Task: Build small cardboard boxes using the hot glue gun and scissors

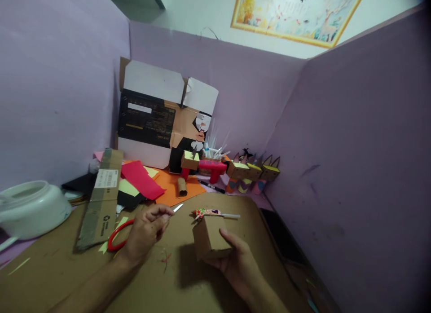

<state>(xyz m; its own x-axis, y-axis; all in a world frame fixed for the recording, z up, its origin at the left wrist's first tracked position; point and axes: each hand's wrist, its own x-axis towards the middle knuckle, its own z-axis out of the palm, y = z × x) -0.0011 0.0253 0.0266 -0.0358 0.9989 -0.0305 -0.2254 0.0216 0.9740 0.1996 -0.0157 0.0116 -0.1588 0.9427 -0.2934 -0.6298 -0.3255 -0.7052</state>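
Note:
My right hand [235, 259] grips a small brown cardboard box [209, 235] from below and holds it just above the cardboard work surface [151, 286]. A colourful patterned strip with a thin stick [212, 213] lies along the box's top edge. My left hand [146, 230] is closed over red-handled scissors [118, 235] lying on the surface, whose blade tip [178, 207] points right toward the box.
A white bowl-like container [32, 207] sits at the far left beside a long flat cardboard strip [103, 196]. Red, orange and yellow paper sheets [141, 180], a tall printed carton [151, 120], a red glue gun [212, 167] and small box figures [252, 171] line the back. Purple partitions enclose the desk.

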